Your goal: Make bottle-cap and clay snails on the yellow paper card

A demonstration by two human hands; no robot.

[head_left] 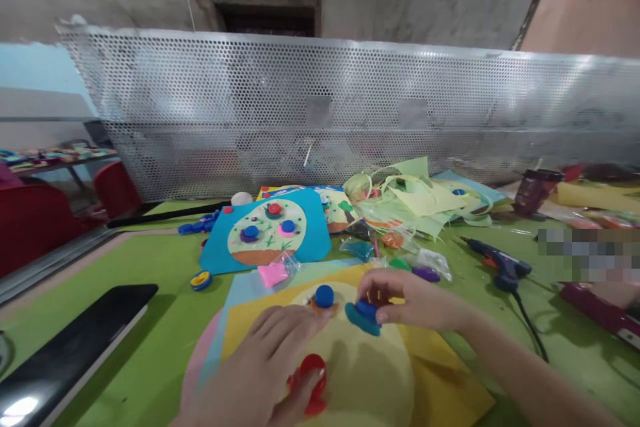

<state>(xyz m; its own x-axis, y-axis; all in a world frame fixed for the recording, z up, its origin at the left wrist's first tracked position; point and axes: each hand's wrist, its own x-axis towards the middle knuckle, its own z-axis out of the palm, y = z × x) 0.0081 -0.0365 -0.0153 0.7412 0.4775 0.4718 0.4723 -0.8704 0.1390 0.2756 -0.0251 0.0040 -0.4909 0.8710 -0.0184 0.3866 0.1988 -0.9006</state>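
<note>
My right hand (403, 299) pinches a blue bottle cap (367, 310) with a teal, clay-like piece (361, 320) stuck along its lower side, over a pale yellow paper oval (373, 373). The oval lies on an orange-yellow sheet (445, 373). Stretched out over the oval's left side, my left hand (280, 347) has its fingertips beside another blue cap (324, 296) with orange material under it. Its thumb lies across a red cap-and-clay piece (313, 373), partly covering it.
A blue card with caps (315, 220) lies behind. To the right are a glue gun (500, 263) with its cord and a dark cup (535, 192). A black phone-like slab (75, 353) lies left, near a yellow-and-blue cap (201, 280). A perforated metal screen (360, 107) stands behind.
</note>
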